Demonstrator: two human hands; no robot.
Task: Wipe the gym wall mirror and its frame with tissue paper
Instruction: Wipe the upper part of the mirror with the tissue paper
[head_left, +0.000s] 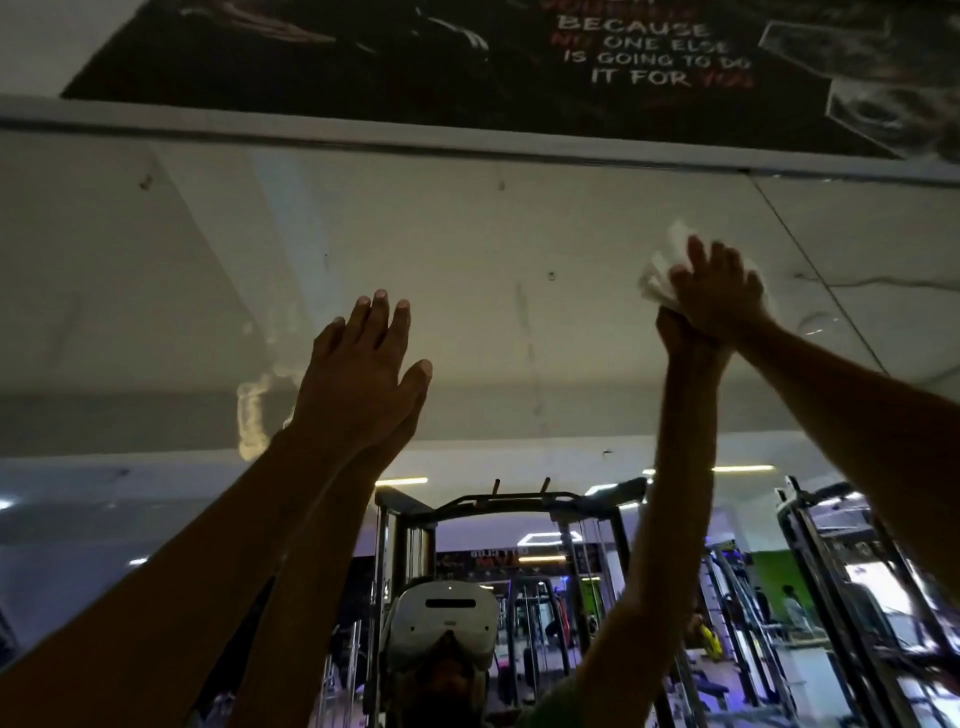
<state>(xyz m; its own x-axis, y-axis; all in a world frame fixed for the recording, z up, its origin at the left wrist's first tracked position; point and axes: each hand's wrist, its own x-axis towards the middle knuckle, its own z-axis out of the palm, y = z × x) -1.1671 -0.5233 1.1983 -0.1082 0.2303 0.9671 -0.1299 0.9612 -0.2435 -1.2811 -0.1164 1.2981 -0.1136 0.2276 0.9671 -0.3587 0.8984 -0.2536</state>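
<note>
The wall mirror (467, 249) fills the view, and its pale top frame strip (363, 136) runs across above my hands. My left hand (363, 369) lies flat on the glass with straight fingers and holds nothing. Further right and higher, my right hand (719, 291) presses a crumpled white tissue (658, 278) against the glass with fairly straight fingers. The tissue sticks out to the left of that hand, which is slightly blurred. Both arms' reflections meet the hands at the glass.
A dark poster (519, 62) with white and red lettering hangs just above the frame. A vertical seam (810, 270) between mirror panels runs right of my right hand. Small spots and streaks (530, 332) mark the glass. Gym machines (519, 545) show in the reflection below.
</note>
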